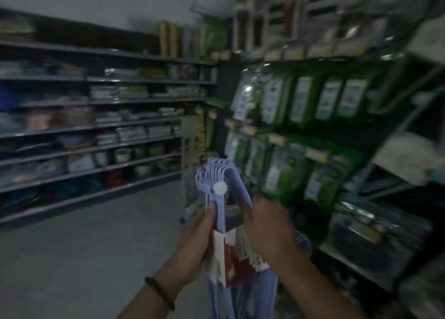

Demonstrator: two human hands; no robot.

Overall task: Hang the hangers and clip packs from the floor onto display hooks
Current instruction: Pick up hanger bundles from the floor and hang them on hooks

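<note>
Grey floor point(84, 246); stocked shelves point(101, 126); left hand point(199, 234) and right hand point(267, 227) grip blue hangers point(218, 174)

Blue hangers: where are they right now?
Low centre of the head view, the blue hangers are held between the left hand and right hand, beside green packs.

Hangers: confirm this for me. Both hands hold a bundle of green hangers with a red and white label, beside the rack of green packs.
Wrong in one respect: the hangers are light blue, not green. The head view shows the left hand and the right hand holding the bundle with its red and white label, beside the rack of green packs.
</note>
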